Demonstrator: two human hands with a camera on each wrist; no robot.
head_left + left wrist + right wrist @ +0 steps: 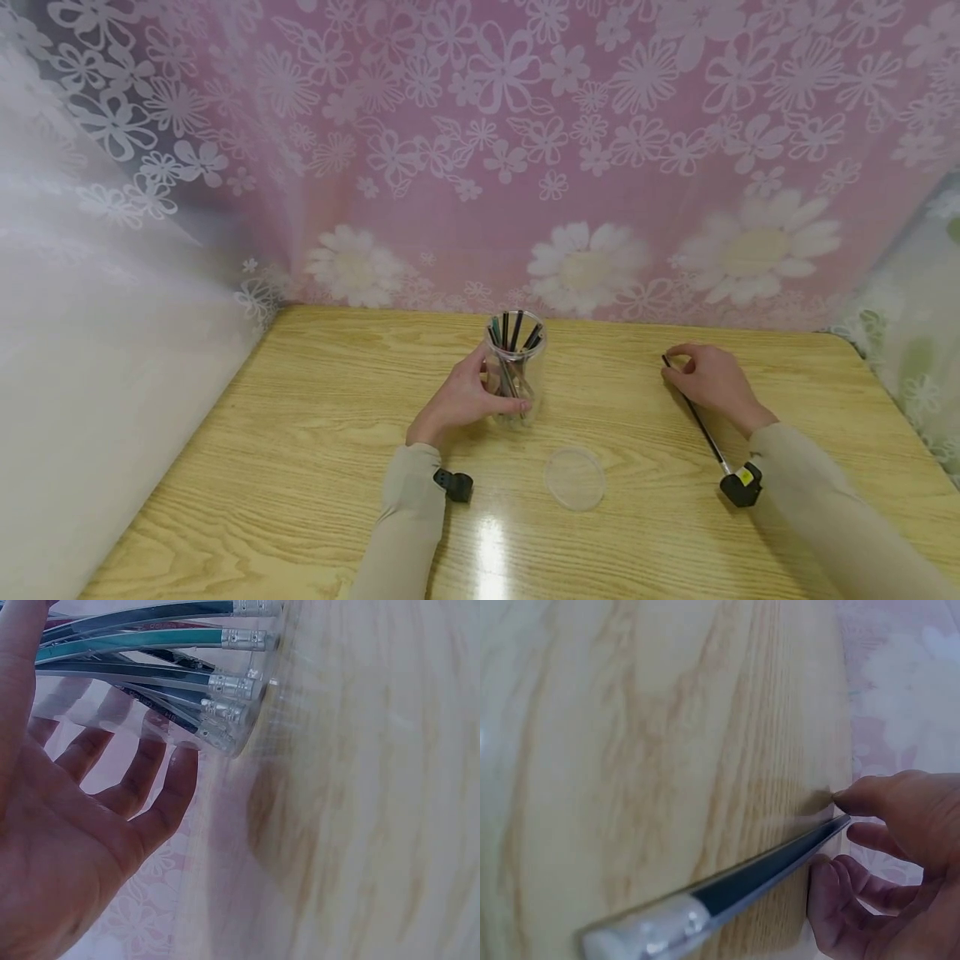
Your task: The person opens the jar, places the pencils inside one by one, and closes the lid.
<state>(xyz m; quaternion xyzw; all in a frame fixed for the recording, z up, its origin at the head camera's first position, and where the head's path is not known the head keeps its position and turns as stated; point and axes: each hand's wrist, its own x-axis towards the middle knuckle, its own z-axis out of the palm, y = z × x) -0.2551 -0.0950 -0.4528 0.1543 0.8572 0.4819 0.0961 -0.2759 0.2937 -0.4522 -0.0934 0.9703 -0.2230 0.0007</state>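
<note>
My left hand (465, 396) grips a clear plastic jar (534, 383) round its side, thumb across the front. Several dark pencils and a green pencil (135, 643) lean inside it, with metal-banded ends down at the jar's base. Over on the right, my right hand (712, 377) has its thumb and fingers curled about the far end of a dark pencil (705, 432). That pencil lies along the table, its metal band and eraser end (649, 930) close to the right wrist camera. Whether the fingertips press on it is hard to tell.
A clear round lid (574, 478) lies flat on the wood-grain table (315, 467), between the forearms and nearer me than the jar. Behind the table's far edge hangs a pink flowered curtain (450, 167). Pale sheets (112, 333) hang at both sides.
</note>
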